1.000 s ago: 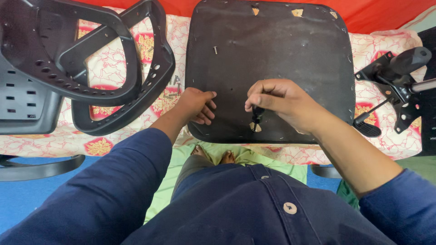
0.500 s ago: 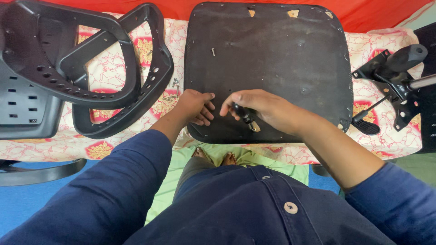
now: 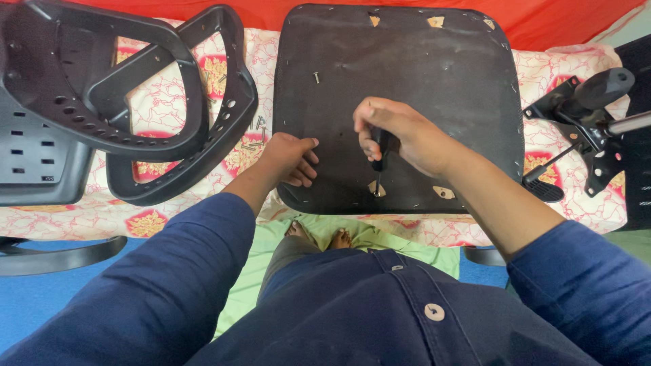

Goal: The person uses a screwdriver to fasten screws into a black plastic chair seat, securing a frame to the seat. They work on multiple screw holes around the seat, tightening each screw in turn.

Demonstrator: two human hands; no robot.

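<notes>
A black chair seat base point(image 3: 420, 74) lies upside down on a patterned cloth point(image 3: 169, 108). My right hand point(image 3: 400, 135) grips a black-handled screwdriver point(image 3: 380, 159) held upright, its tip set at a tan patch near the seat's front edge. My left hand point(image 3: 288, 159) rests with fingers curled on the seat's left front corner. A single screw point(image 3: 316, 77) lies on the seat near its upper left.
Two black plastic chair frames point(image 3: 142, 102) overlap at the left, with several loose screws point(image 3: 252, 139) beside them. A black metal chair mechanism with a lever point(image 3: 583, 115) sits at the right. My bare feet point(image 3: 319, 236) stand on a green mat below the table edge.
My right hand has shifted from beside the left hand to the right and turned the screwdriver upright, tip down on the seat's front edge. The left hand has stayed in place.
</notes>
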